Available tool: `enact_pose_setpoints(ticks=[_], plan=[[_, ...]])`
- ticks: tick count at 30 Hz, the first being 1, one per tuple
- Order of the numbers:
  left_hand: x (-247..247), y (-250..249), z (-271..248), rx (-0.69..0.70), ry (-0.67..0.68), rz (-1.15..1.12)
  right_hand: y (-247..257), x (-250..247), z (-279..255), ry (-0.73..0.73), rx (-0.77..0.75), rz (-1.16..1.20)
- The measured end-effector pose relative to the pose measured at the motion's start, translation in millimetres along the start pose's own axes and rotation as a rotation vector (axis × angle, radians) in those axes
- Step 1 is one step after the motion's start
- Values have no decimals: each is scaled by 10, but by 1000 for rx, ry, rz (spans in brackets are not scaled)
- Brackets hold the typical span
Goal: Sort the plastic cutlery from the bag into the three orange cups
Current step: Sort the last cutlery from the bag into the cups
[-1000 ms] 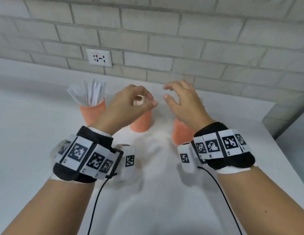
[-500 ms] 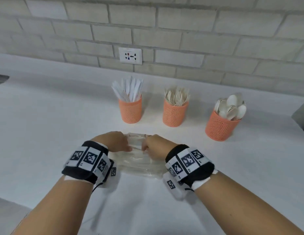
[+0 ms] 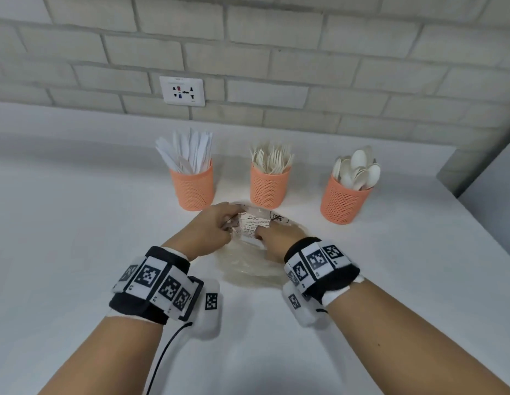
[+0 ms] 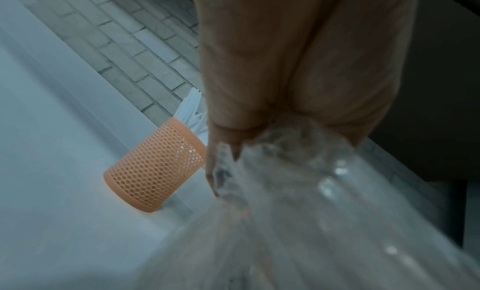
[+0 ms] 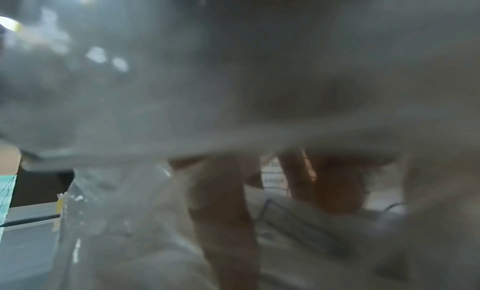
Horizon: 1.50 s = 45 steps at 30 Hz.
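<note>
Three orange mesh cups stand in a row near the wall: the left cup (image 3: 192,187) holds white knives, the middle cup (image 3: 268,185) forks, the right cup (image 3: 342,201) spoons. In front of them a clear plastic bag (image 3: 255,260) lies crumpled on the white counter. My left hand (image 3: 219,228) pinches the bag's left edge, and the left wrist view shows the film bunched between its fingers (image 4: 259,130) beside the knife cup (image 4: 155,167). My right hand (image 3: 272,236) grips the bag's right side; plastic (image 5: 182,89) covers most of the right wrist view.
The white counter (image 3: 77,238) runs back to a grey brick wall with a socket plate (image 3: 182,90). The counter's right edge (image 3: 475,212) drops off beside a wall corner. Cables trail from both wrist bands toward me.
The hands came down from in front of the cups and took hold of the bag. Since half a second ago the bag has shifted slightly toward the cups, both hands still holding it.
</note>
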<state>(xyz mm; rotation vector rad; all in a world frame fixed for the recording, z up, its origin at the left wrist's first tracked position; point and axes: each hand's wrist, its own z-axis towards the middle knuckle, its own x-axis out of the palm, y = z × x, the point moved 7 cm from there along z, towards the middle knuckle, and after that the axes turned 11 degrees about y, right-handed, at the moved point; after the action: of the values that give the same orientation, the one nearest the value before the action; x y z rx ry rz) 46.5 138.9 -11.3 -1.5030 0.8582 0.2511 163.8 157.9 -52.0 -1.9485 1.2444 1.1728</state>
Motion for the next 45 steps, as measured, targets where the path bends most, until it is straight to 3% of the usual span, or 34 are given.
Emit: enact_pose_setpoints(ticks=[4, 8, 11, 15, 20, 26, 30, 36, 42, 45], plan=[[28, -15, 59, -33, -20, -8, -127, 0, -84, 3, -8, 13], [85, -14, 92, -77, 40, 46, -303, -54, -175, -56, -37, 125], [172, -16, 186, -85, 93, 112, -417, -77, -188, -9, -70, 241], [323, -177, 339, 26, 109, -104, -538, -20, -172, 57, 14, 273], [463, -289, 365, 121, 131, -250, -705, 16, -142, 9, 162, 169], [393, -274, 397, 74, 73, -452, -869, -57, -235, -132, 137, 342], [348, -208, 412, -20, -28, -20, -863, -190, -391, -204, -22, 517], [528, -263, 473, 9, 39, 47, -731, -360, -594, -345, -165, 621], [540, -485, 511, 269, -35, -264, -706, -122, -481, -164, -87, 398], [613, -607, 475, 322, -15, -284, -737, 58, -392, -77, -41, 359]])
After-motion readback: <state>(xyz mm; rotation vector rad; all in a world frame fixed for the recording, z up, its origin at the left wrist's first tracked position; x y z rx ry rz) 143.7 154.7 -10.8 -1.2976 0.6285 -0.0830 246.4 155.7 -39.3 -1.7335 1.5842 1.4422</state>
